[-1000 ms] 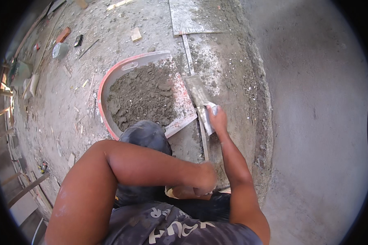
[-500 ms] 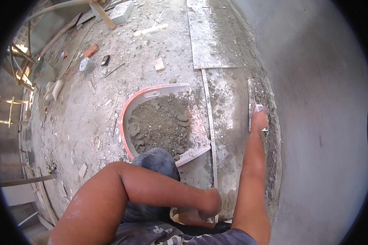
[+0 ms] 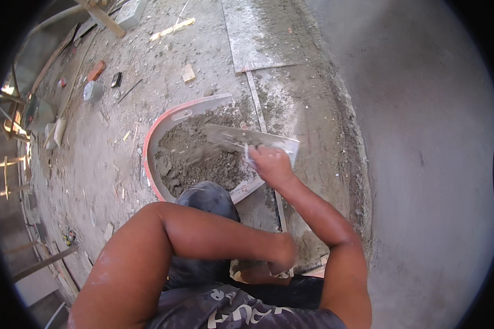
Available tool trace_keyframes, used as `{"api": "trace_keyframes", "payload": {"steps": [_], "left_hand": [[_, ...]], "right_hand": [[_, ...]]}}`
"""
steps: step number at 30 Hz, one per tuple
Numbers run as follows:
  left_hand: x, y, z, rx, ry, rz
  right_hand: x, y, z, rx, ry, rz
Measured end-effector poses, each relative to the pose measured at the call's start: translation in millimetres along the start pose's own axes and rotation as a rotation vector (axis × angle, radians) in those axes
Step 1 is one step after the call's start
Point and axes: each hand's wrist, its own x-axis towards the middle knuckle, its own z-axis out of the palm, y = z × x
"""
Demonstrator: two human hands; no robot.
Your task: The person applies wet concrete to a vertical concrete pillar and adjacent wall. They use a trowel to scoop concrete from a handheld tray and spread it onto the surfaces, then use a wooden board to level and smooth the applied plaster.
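My right hand grips the handle of a long, flat plastering trowel. The blade tilts over the right side of a red-rimmed tub piece, its left end among grey, crumbly mortar and blurred. This tub piece has a curved wall with a handle slot at the far side. Bent across my raised knee, my left arm ends in my left hand, which hangs near the tub's near right edge. Its fingers are turned away and smeared, so their state is hidden.
A narrow strip of wood runs along the floor beside the tub. Beyond lies a pale board. A smooth grey wall rises at right. A brick, a small bucket and debris lie at far left.
My right hand has brought the trowel left, from the mortar strip beside the wall to the tub. The whole view has shifted slightly. My left arm keeps nearly the same pose.
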Motion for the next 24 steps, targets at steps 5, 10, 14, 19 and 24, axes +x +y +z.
{"api": "trace_keyframes", "payload": {"steps": [5,10,14,19,24], "left_hand": [[-7,0,5,0.003,0.020,0.049],[-20,8,-9,-0.027,-0.026,0.084],[-19,11,-19,0.038,-0.054,0.034],[-9,6,15,-0.052,0.097,0.002],[-33,6,-5,-0.054,0.138,0.061]], "right_hand": [[-68,48,31,0.125,-0.022,0.823],[-34,159,45,-0.073,0.097,1.043],[14,213,38,-0.027,-0.026,0.723],[-17,154,65,0.129,-0.293,0.599],[-127,97,74,0.223,-0.102,0.698]]}}
